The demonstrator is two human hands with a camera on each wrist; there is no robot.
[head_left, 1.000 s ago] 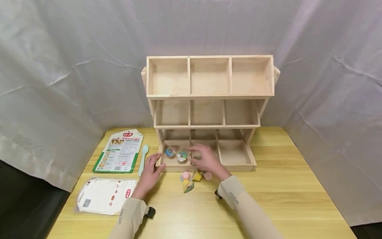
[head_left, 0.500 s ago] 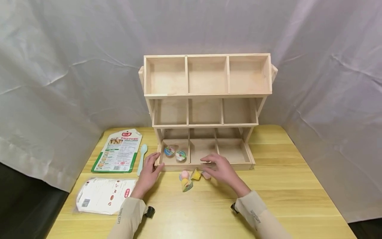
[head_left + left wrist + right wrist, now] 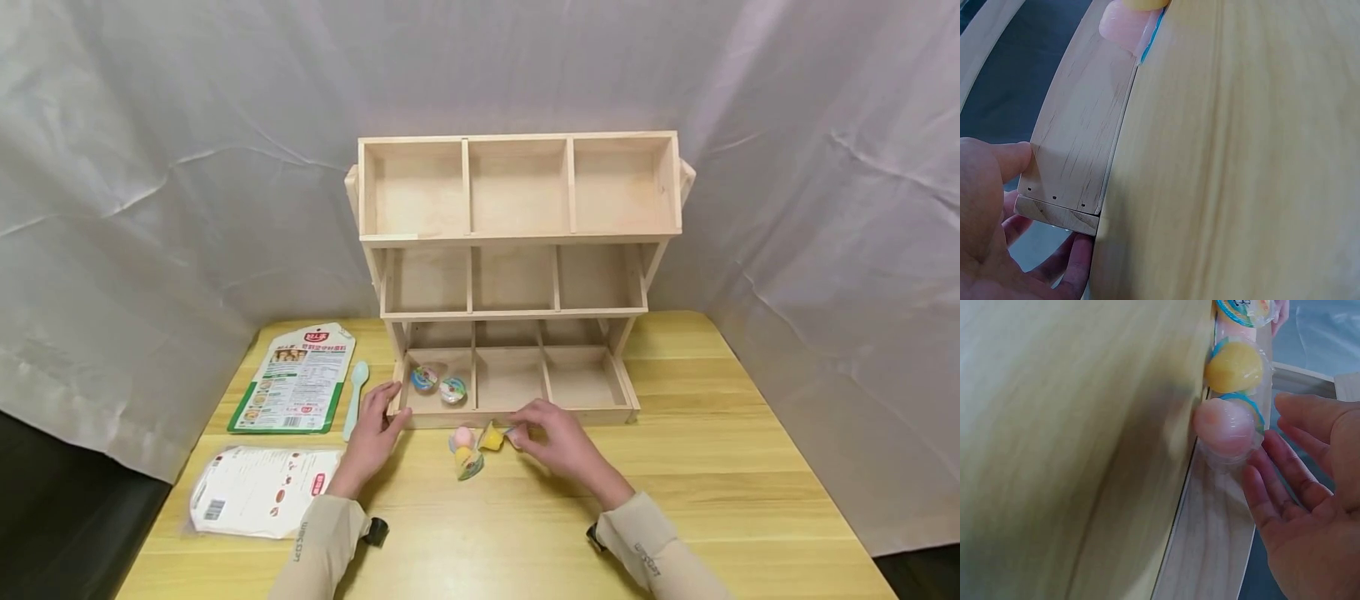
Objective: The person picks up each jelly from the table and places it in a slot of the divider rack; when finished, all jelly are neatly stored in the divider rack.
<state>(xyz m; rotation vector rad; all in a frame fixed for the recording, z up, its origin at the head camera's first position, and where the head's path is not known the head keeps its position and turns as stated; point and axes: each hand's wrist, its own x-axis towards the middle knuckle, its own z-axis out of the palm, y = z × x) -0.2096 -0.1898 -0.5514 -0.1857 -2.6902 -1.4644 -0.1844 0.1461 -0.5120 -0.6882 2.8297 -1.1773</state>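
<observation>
At the lower centre of the head view, four small jelly cups lie on the table (image 3: pixel 712 467) in front of the wooden rack (image 3: pixel 517 240). The right hand (image 3: pixel 558 442) is at the rightmost of these, a pink cup (image 3: pixel 1225 428); its thumb and fingers stand apart about the cup, not closed on it, and whether a fingertip touches cannot be told. The left hand (image 3: pixel 372 433) holds the front left corner of the rack's lowest tray, thumb at the front board, fingers at the end. A likely fault is slipping: the pink cup looks smooth and rounded, so a pinch made off its middle could let it roll. A second is disturbance of the yellow cup (image 3: pixel 491 437) just beside it, should the fingers spread too far left. Uneven pressure from the left hand might also shift the tray. In appearance, the pink cup is a translucent, domed body with a clear flange and a blue-edged lid; it lies on its side, dome towards the right wrist camera. Farther left lie another pink cup (image 3: pixel 463 437) and, nearer the viewer, a second yellow one (image 3: pixel 467 460). Two lidded cups (image 3: pixel 453 390) occupy the rack's bottom left compartment.
</observation>
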